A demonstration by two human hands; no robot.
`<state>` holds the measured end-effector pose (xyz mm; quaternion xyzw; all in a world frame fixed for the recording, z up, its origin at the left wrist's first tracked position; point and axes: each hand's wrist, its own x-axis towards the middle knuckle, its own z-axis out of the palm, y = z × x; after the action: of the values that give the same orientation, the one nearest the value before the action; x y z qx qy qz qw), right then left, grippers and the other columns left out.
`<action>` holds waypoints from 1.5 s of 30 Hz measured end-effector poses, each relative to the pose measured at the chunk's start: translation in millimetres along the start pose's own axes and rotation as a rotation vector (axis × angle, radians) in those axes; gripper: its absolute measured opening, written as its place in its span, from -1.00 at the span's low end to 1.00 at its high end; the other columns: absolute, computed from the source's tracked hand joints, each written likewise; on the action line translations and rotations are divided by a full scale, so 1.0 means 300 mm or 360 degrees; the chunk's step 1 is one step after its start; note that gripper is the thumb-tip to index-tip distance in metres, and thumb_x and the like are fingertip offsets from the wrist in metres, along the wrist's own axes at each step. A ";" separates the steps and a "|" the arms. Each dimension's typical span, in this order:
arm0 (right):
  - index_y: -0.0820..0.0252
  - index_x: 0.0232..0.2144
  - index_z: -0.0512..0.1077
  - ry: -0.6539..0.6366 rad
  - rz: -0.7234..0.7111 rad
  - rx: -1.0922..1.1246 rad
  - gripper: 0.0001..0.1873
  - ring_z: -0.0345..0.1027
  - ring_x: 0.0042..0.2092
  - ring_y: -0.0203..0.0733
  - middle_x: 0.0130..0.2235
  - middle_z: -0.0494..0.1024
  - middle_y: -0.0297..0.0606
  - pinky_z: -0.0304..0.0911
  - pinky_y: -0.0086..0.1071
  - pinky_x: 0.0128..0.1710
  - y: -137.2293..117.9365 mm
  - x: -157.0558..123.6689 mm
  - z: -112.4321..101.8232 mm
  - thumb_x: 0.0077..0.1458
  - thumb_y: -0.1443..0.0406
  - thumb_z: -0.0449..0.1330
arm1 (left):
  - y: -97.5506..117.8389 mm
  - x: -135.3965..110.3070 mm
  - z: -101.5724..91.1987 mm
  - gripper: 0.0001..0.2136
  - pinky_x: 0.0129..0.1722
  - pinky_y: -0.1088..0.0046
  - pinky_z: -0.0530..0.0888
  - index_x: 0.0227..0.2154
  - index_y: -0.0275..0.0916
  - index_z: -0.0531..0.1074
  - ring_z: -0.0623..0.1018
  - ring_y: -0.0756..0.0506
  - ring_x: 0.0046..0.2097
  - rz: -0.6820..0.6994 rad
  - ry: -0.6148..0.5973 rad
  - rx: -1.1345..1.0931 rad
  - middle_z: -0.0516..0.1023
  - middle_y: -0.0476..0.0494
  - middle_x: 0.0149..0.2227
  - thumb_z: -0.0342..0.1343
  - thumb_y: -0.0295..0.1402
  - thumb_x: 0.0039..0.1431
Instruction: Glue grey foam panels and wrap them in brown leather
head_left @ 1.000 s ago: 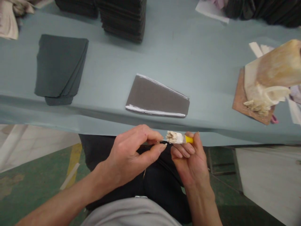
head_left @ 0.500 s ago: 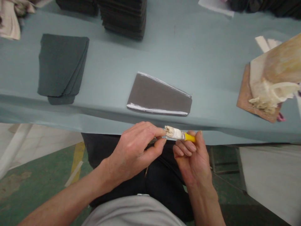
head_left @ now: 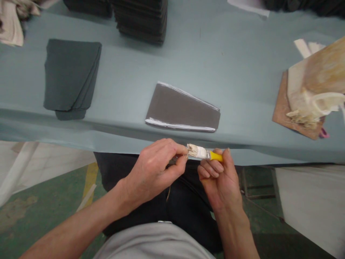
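My right hand point(head_left: 219, 172) is closed around the yellow handle of a small brush point(head_left: 201, 152), whose bristles are caked with white and point left. At the bristle tip, thumb and forefinger of my left hand point(head_left: 157, 165) pinch together; whatever lies between them is too small to make out. Both hands are just off the table's front edge, above my lap. Beyond them on the table lies a tapered grey-brown stack of thin pieces point(head_left: 183, 108), with white smeared along its upper and lower long edges.
Dark green-grey cut pieces point(head_left: 71, 75) lie fanned at the left of the blue-green table point(head_left: 205, 68). Tall dark stacks point(head_left: 141, 21) stand at the back. To the right, a stained container point(head_left: 320, 72) crusted with dried white stuff sits on a brown board point(head_left: 280, 104).
My left thumb and forefinger have closed together at the bristle tip. The brush and both hands have shifted slightly left; the stack has not moved.
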<state>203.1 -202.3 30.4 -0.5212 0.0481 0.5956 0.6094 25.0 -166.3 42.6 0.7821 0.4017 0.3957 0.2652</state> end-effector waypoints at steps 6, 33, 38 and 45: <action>0.12 -0.36 0.36 0.0013 0.0026 -0.0017 -0.36 -0.11 -0.65 -0.51 -0.65 0.04 -0.74 0.03 -0.58 -0.63 -0.001 -0.001 0.005 -0.21 0.00 0.67 | -0.008 0.003 -0.016 -0.84 -0.24 0.52 0.50 -0.31 -0.19 0.43 0.57 0.03 -0.34 0.0001 0.0040 0.0102 0.61 0.02 -0.37 0.10 -0.59 0.32; 0.12 -0.36 0.37 -0.0003 -0.0124 -0.0112 -0.34 -0.11 -0.64 -0.51 -0.64 0.03 -0.74 0.05 -0.59 -0.61 0.012 0.003 -0.006 -0.23 -0.05 0.66 | -0.012 -0.004 -0.013 -0.89 -0.23 0.57 0.51 -0.29 -0.23 0.48 0.59 0.05 -0.34 -0.0105 -0.0087 -0.0124 0.63 0.01 -0.36 0.18 -0.57 0.30; 0.12 -0.35 0.38 -0.0016 -0.0146 -0.0142 -0.36 -0.09 -0.64 -0.50 -0.64 0.05 -0.73 0.06 -0.57 -0.60 0.011 0.004 -0.008 -0.20 -0.06 0.65 | -0.013 0.000 -0.016 -0.88 -0.24 0.57 0.49 -0.31 -0.24 0.48 0.57 0.05 -0.35 -0.0102 -0.0103 -0.0088 0.61 0.02 -0.38 0.16 -0.58 0.29; 0.12 -0.36 0.38 0.0010 -0.0248 -0.0235 -0.31 -0.10 -0.63 -0.50 -0.66 0.07 -0.72 0.05 -0.57 -0.60 0.018 -0.007 0.000 -0.22 -0.16 0.62 | -0.020 -0.003 -0.008 -0.85 -0.29 0.54 0.46 -0.35 -0.22 0.43 0.53 0.05 -0.39 0.0004 -0.0046 0.0119 0.60 0.04 -0.40 0.11 -0.60 0.26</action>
<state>198.3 -204.9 28.8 -0.5687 -0.0348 0.5467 0.6136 20.2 -163.6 39.2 0.7976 0.4113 0.3695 0.2411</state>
